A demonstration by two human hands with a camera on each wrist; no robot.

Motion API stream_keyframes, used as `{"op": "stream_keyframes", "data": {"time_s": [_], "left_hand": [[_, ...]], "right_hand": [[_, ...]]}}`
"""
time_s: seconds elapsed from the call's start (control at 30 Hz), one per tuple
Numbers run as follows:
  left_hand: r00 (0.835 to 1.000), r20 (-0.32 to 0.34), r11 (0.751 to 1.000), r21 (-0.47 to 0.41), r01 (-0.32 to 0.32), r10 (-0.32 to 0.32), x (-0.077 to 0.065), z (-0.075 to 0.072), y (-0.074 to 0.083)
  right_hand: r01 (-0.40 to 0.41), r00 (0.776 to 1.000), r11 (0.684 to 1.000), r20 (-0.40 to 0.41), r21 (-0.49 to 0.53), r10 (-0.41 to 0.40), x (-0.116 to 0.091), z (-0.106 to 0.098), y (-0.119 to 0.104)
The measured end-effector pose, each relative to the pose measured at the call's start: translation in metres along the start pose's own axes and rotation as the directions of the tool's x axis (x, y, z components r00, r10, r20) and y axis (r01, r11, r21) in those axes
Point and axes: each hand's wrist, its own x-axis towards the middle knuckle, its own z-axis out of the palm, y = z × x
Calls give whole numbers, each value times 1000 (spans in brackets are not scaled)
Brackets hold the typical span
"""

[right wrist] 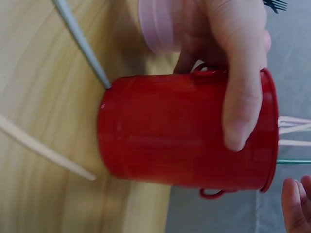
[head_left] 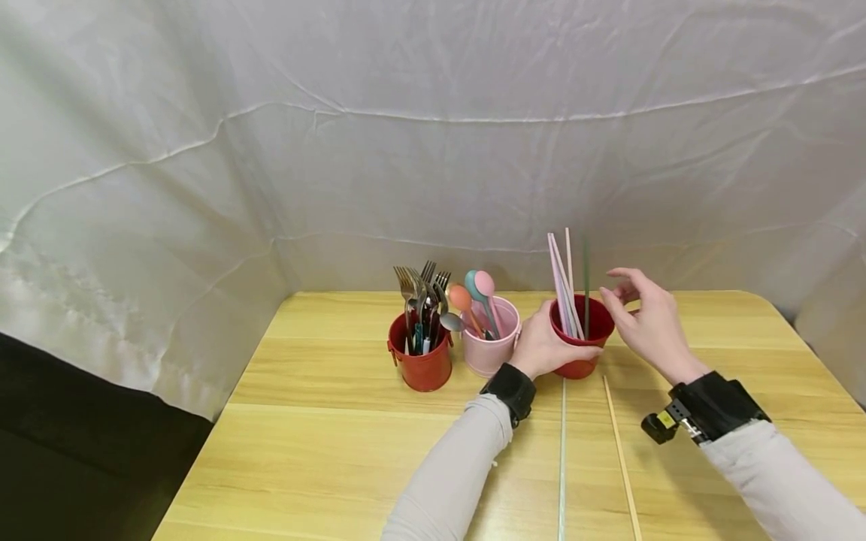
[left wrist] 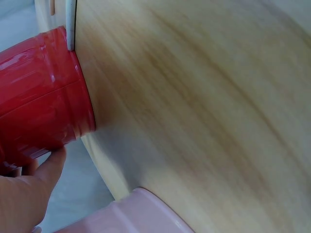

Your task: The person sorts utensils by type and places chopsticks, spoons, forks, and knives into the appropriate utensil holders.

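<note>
My left hand [head_left: 545,347] grips the right-hand red bucket [head_left: 578,368] by its side, thumb lying across the front under the rim. Several pale pink and white chopsticks [head_left: 563,279] lean inside it toward the left. A green chopstick [head_left: 586,274], blurred, stands upright in the same bucket. Just right of the rim, my right hand [head_left: 646,319] hovers with bent fingers and thumb apart, holding nothing. Two more chopsticks lie on the table in front of the bucket: a pale green one [head_left: 562,458] and a wood-coloured one [head_left: 621,458].
A pink bucket [head_left: 489,357] with several spoons stands left of my left hand, close to it. Farther left is another red bucket [head_left: 425,373] with several forks and other cutlery. A grey cloth [head_left: 433,180] hangs behind the wooden table [head_left: 325,451].
</note>
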Motion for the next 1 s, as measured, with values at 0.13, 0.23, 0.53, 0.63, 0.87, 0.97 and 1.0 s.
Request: {"op": "stream_keyframes", "data": {"time_s": [0.13, 0.23, 0.53, 0.63, 0.87, 0.97, 1.0], "left_hand": [[1000, 5, 1000, 0, 5, -5, 1, 1, -1], [1000, 9, 1000, 1, 12, -12, 1, 1, -2], [1000, -5, 1000, -7, 8, -8, 0, 0, -1], [1000, -8, 1000, -6, 10, -10, 0, 1, 0], [1000, -8, 1000, 15, 5, -5, 2, 2, -3], [1000, -7, 1000, 20, 5, -5, 3, 3, -3], [1000, -8, 1000, 19, 6, -6, 3, 3, -4]], "right_hand": [[-60, 998, 998, 9, 20, 60, -8, -4, 6], [-98, 995, 994, 25, 38, 97, -15, -6, 13], [-185, 979, 980, 96, 71, 178, -40, -8, 36], [-209, 970, 977, 129, 31, 204, -50, -9, 42], [-264, 926, 964, 273, -19, 259, -72, -10, 54], [-301, 895, 953, 340, -16, 289, -81, -11, 54], [-313, 884, 950, 361, -16, 297, -84, -11, 54]]}}
